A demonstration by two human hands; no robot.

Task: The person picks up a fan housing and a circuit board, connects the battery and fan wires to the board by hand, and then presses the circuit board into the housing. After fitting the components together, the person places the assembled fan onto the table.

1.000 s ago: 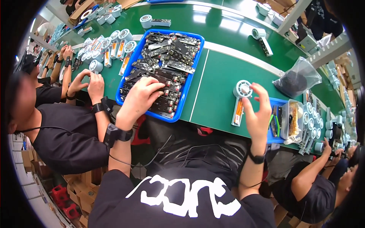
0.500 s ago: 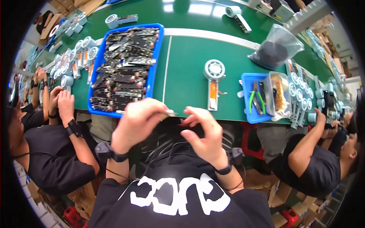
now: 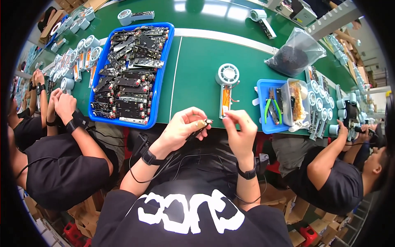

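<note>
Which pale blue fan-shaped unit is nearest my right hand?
The unit just beyond your right hand, left of the small blue tray with green-handled pliers; the others are farther off.

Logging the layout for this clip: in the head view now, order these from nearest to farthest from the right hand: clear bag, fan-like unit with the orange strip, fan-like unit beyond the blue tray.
From the right hand:
1. Fan-like unit with the orange strip: just beyond the fingertips.
2. Clear bag: farther off, right.
3. Other fan-like unit: far left.
</note>
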